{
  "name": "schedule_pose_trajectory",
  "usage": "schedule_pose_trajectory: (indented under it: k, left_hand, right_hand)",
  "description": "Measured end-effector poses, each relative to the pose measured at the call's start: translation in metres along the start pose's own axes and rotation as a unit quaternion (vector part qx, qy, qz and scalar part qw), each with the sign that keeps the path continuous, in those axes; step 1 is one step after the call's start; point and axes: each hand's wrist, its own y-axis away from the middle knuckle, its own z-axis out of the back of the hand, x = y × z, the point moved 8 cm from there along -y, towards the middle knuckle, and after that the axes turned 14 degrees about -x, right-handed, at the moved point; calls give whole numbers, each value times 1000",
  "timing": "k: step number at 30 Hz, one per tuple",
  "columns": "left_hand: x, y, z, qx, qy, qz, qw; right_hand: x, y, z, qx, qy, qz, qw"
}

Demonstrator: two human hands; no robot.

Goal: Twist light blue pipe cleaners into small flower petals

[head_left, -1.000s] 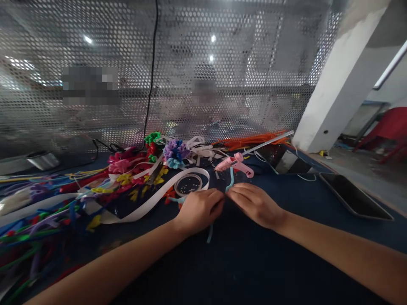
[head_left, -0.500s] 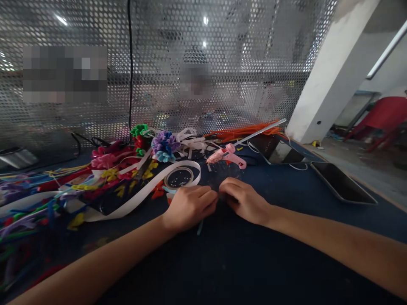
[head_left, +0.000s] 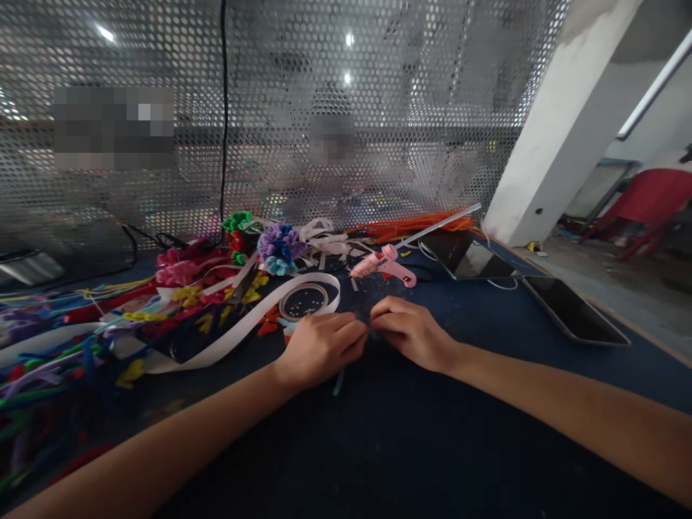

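Observation:
My left hand (head_left: 324, 346) is closed, its fingertips pinched together over the middle of the table. A thin light-blue strip (head_left: 338, 382), perhaps a pipe cleaner, pokes out below its fingers. Just beside it, my right hand (head_left: 411, 333) is also curled in a pinch; whatever sits between its fingers is hidden. Beyond both hands lies a pink hot glue gun (head_left: 381, 265) with a long clear glue stick (head_left: 440, 225) in its back. A roll of white ribbon (head_left: 334, 294) stands behind my left hand, around a round dish (head_left: 303, 301) holding small white bits.
Pipe-cleaner flowers (head_left: 281, 247) and loose coloured pieces (head_left: 178, 270) crowd the left side. Orange pipe cleaners (head_left: 416, 225) lie at the back, before a perforated metal screen (head_left: 378, 86). A dark tablet (head_left: 470, 256) and a phone-like device (head_left: 576, 308) rest at right.
Both hands stay close together in nearly the same place, still pinched. My right hand has shifted very slightly left and up. The whole view has moved a little.

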Motion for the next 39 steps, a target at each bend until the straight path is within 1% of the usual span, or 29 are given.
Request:
schedule_pose_trajectory:
  k: [3,8,12,15,17,19,21,23,25,28,31,33,37,39]
  left_hand:
    - [-2,0,1,-5,0,-12,1000]
    - [1,0,1,-15,23,1,1000]
    - [-2,-1,3,-30,15,-20,999]
    - [-7,-3,3,-32,8,-43,999]
    - [-8,-3,4,-34,8,-45,998]
    - [-7,-4,4,-35,9,-40,999]
    - [-7,-5,3,-32,9,-35,999]
    - [-6,-5,2,-26,10,-28,999]
    - [-4,-5,0,-22,9,-17,1000]
    - [-2,-4,-3,-14,14,-2,1000]
    - [1,-3,-4,-6,24,15,1000]
    - [3,-3,-5,-1,29,30,999]
    - [7,-2,-5,8,43,52,998]
    - [6,-2,-6,10,44,50,998]
  right_hand:
    - [-2,1,0,-4,4,-1,1000]
    - [2,0,1,-7,-16,4,1000]
    - [4,-3,4,-23,-31,-3,999]
    - [-3,-4,2,-12,-27,-47,998]
    - [-10,-3,1,-14,-23,-83,996]
    - [-18,0,4,-47,-48,-130,989]
    - [-26,4,7,-99,-101,-181,973]
    - [-30,8,10,-137,-129,-209,960]
    - [-28,8,11,-138,-107,-193,966]
    - [-15,4,13,-118,-43,-125,984]
    - [-3,0,13,-103,-3,-62,993]
    - [0,-2,10,-79,16,-48,996]
    - [-2,0,-1,-5,52,-47,998]
    - [-4,1,-3,11,62,-41,997]
